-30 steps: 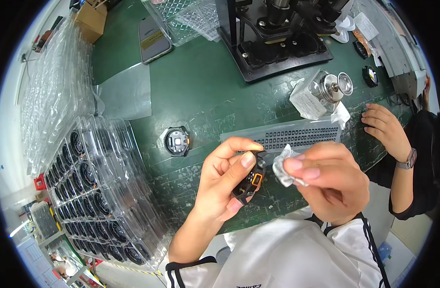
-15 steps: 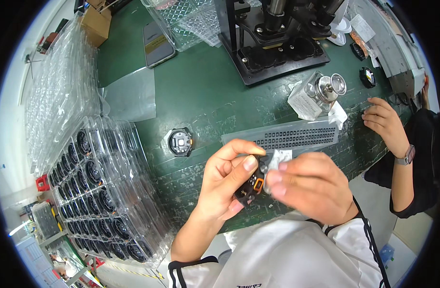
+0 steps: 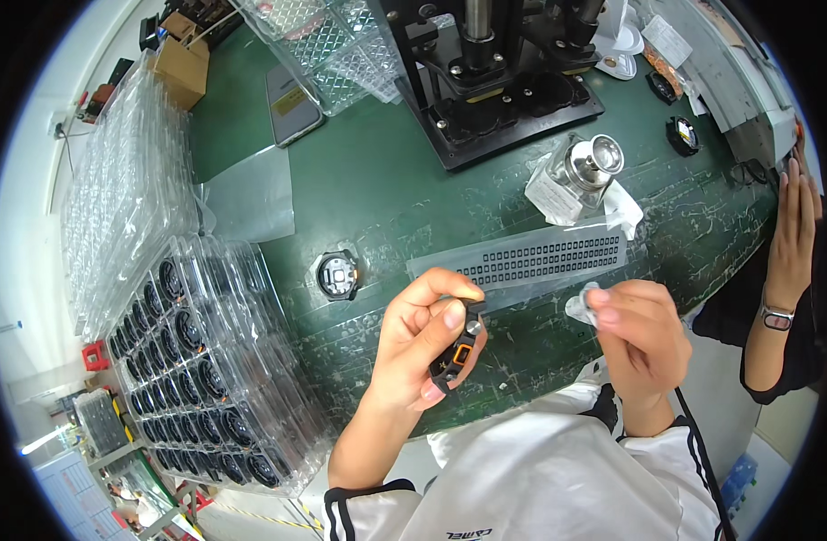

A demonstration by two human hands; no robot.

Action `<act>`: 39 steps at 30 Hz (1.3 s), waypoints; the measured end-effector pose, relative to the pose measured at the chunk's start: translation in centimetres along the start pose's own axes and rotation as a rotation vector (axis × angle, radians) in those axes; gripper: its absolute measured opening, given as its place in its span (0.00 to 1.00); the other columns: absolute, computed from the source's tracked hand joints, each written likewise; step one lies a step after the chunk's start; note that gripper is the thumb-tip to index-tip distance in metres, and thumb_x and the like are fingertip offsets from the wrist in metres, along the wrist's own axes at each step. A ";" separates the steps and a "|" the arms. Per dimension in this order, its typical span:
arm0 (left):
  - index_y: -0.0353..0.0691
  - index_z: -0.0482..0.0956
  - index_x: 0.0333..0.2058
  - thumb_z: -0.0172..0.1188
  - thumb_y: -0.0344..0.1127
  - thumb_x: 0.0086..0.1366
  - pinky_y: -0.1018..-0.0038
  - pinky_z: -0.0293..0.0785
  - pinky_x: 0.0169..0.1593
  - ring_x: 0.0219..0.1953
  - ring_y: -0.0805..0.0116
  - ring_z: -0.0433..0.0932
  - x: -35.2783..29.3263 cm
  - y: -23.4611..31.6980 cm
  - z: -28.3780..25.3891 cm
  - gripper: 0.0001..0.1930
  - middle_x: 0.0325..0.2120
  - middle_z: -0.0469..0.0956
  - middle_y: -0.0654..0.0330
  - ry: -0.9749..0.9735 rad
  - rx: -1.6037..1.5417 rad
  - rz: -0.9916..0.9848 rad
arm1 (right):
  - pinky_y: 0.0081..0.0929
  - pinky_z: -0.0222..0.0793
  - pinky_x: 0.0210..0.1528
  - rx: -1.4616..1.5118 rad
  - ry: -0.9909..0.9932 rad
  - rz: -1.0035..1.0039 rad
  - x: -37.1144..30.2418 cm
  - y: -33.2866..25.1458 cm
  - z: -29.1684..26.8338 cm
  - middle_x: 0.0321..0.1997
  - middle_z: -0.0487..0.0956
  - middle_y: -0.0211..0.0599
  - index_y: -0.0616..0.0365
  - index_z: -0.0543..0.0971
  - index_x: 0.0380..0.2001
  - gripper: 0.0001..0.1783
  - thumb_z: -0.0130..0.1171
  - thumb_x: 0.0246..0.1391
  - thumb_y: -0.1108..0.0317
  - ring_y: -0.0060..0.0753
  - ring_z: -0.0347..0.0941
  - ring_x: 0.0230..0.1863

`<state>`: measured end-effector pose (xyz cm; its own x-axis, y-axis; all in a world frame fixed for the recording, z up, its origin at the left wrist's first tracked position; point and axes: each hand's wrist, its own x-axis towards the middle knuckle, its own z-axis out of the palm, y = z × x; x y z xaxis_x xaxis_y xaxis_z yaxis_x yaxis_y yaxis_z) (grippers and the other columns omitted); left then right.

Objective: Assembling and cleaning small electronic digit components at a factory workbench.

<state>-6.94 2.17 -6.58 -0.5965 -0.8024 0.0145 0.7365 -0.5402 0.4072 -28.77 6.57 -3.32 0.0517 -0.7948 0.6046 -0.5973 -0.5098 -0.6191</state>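
A black watch case [image 3: 447,362] with an orange-rimmed button on its side stands on edge in my left hand [image 3: 404,352], pinched between thumb and fingers. To its right, my right hand [image 3: 646,338] grips a crumpled white wipe [image 3: 577,307] at the fingertips, apart from the case. Just beyond both hands lies a clear sheet with rows of small black rectangular pieces [image 3: 544,260]. On the bench to the left rests another round watch case [image 3: 338,275], its inside facing up. Behind the sheet stands a glass dispenser bottle [image 3: 575,180] with a metal top.
Clear trays of round black parts [image 3: 192,361] are stacked at the left, with empty plastic trays [image 3: 129,162] behind. A black press [image 3: 499,99] stands at the back, near a phone [image 3: 292,104]. A co-worker's hand [image 3: 792,234] is at the far right.
My right hand has drawn back to the right with the wipe, away from the watch case. My left hand still holds the case. The co-worker's hand has moved off toward the right.
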 end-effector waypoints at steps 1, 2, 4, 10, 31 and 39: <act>0.29 0.61 0.46 0.42 0.31 0.69 0.85 0.51 0.04 0.06 0.81 0.58 -0.1 0.0 -0.1 0.12 0.21 0.68 0.51 0.002 0.006 0.009 | 0.28 0.71 0.35 -0.031 -0.064 0.005 -0.2 0.3 -0.2 0.35 0.80 0.41 0.61 0.77 0.30 0.16 0.63 0.34 0.85 0.39 0.74 0.33; 0.29 0.61 0.46 0.43 0.31 0.69 0.85 0.51 0.04 0.06 0.81 0.58 -0.1 0.0 -0.2 0.12 0.20 0.68 0.52 0.003 0.012 0.019 | 0.28 0.71 0.35 -0.034 -0.060 0.005 -0.7 0.9 -0.3 0.35 0.80 0.41 0.61 0.77 0.30 0.16 0.63 0.34 0.85 0.39 0.74 0.33; 0.31 0.64 0.44 0.46 0.32 0.68 0.86 0.50 0.06 0.06 0.83 0.57 0.2 0.5 1.1 0.10 0.17 0.68 0.56 0.118 0.102 0.021 | 0.30 0.69 0.40 -0.195 -0.305 -0.032 -1.9 2.3 -0.9 0.41 0.79 0.41 0.60 0.80 0.29 0.14 0.67 0.33 0.78 0.41 0.72 0.38; 0.39 0.72 0.38 0.54 0.31 0.63 0.89 0.56 0.09 0.15 0.84 0.67 -0.3 3.8 1.3 0.06 0.25 0.71 0.66 0.784 1.018 0.448 | 0.33 0.65 0.48 -0.215 -0.162 0.217 -2.8 4.6 -5.5 0.52 0.73 0.45 0.60 0.80 0.36 0.18 0.63 0.41 0.60 0.41 0.69 0.46; 0.35 0.74 0.36 0.52 0.29 0.64 0.82 0.61 0.34 0.29 0.79 0.64 -2.9 8.7 -5.0 0.05 0.28 0.71 0.67 0.825 1.805 0.149 | 0.14 0.59 0.25 -0.568 0.309 0.280 -3.3 5.8 -13.3 0.37 0.76 0.38 0.64 0.77 0.38 0.17 0.55 0.41 0.87 0.20 0.65 0.23; 0.39 0.74 0.46 0.54 0.32 0.64 0.80 0.62 0.37 0.31 0.77 0.63 -2.7 8.9 -5.2 0.12 0.34 0.71 0.64 0.902 1.924 0.140 | 0.27 0.67 0.45 -0.448 -0.348 0.361 3.1 6.0 -18.2 0.48 0.75 0.40 0.59 0.74 0.48 0.28 0.56 0.38 0.83 0.40 0.72 0.45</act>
<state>2.85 -1.74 -7.74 0.1286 -0.9913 0.0263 -0.7624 -0.0819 0.6419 -46.75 7.01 3.93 -0.0034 -0.9879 0.1548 -0.8960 -0.0657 -0.4391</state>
